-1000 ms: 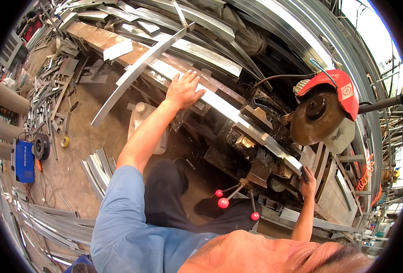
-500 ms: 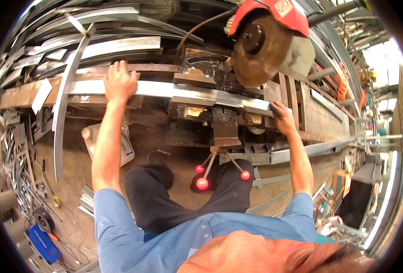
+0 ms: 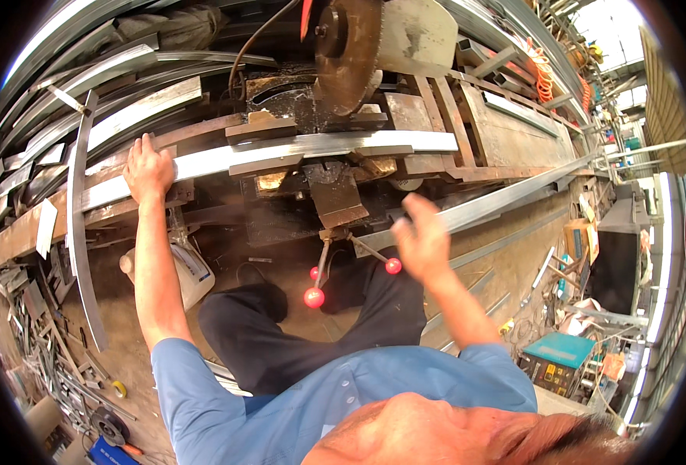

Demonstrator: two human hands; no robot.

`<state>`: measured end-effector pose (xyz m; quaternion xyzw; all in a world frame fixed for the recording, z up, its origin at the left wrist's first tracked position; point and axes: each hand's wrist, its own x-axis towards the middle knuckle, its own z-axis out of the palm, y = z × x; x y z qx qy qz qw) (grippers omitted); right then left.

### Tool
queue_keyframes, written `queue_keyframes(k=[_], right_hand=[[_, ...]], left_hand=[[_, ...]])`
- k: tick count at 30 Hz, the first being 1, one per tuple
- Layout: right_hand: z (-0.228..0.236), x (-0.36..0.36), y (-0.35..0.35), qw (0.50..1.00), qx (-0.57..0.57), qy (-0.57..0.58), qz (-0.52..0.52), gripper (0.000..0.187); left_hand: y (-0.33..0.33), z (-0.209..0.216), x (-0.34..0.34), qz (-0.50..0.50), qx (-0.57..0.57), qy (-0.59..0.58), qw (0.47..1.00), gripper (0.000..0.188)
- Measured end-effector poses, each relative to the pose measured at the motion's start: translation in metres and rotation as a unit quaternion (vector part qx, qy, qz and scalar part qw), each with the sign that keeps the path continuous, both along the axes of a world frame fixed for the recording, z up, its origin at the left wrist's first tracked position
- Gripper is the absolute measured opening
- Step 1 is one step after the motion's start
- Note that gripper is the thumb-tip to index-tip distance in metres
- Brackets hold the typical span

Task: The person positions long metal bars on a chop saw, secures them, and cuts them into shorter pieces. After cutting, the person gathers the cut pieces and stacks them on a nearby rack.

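Observation:
A long bright metal bar (image 3: 320, 146) lies across the bench, passing between the dark vise jaws (image 3: 264, 164) of a cut-off saw. My left hand (image 3: 149, 170) is closed over the bar's left part, beside an upright-edged metal stop strip (image 3: 79, 194). Off the bar, my right hand (image 3: 423, 240) is in the air, slightly blurred, with fingers apart and nothing in them. It is just right of the vise's spoked handle, near a red knob (image 3: 392, 266). Above the bar stands the round brown saw disc (image 3: 355, 54), not touching it.
Metal profiles (image 3: 103, 81) are stacked behind the bench at the left. Another long profile (image 3: 498, 198) runs along the right side. A white jug (image 3: 188, 271) stands under the bench. Scrap offcuts (image 3: 48, 341) litter the floor at left; a teal-topped box (image 3: 558, 350) sits at right.
My right hand has let go of the bar's right end and come down and left toward the vise handle. My left hand stays on the bar. The whole view has shifted.

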<state>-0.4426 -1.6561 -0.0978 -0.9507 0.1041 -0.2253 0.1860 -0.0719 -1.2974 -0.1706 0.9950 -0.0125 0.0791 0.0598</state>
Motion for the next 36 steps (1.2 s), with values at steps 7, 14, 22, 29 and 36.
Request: queue_keyframes(k=[7, 14, 22, 29, 36], right_hand=[[-0.162, -0.044, 0.081, 0.955, 0.020, 0.276, -0.106, 0.081], [-0.203, 0.001, 0.204, 0.802, 0.592, 0.061, -0.045, 0.063], [-0.027, -0.023, 0.092, 0.138, 0.983, 0.112, 0.036, 0.044], [-0.048, -0.029, 0.064, 0.648, 0.737, 0.184, -0.057, 0.049], [-0.090, -0.004, 0.049, 0.878, 0.175, 0.433, -0.103, 0.046]], left_hand=[[-0.008, -0.004, -0.001, 0.001, 0.001, -0.003, 1.000, 0.060], [-0.008, -0.002, -0.006, -0.003, 0.011, -0.012, 1.000, 0.059], [0.009, -0.006, -0.008, 0.001, 0.002, 0.007, 1.000, 0.060], [0.000, -0.006, -0.004, -0.007, -0.001, 0.000, 1.000, 0.060], [0.000, -0.011, -0.003, -0.004, 0.010, -0.019, 1.000, 0.060]])
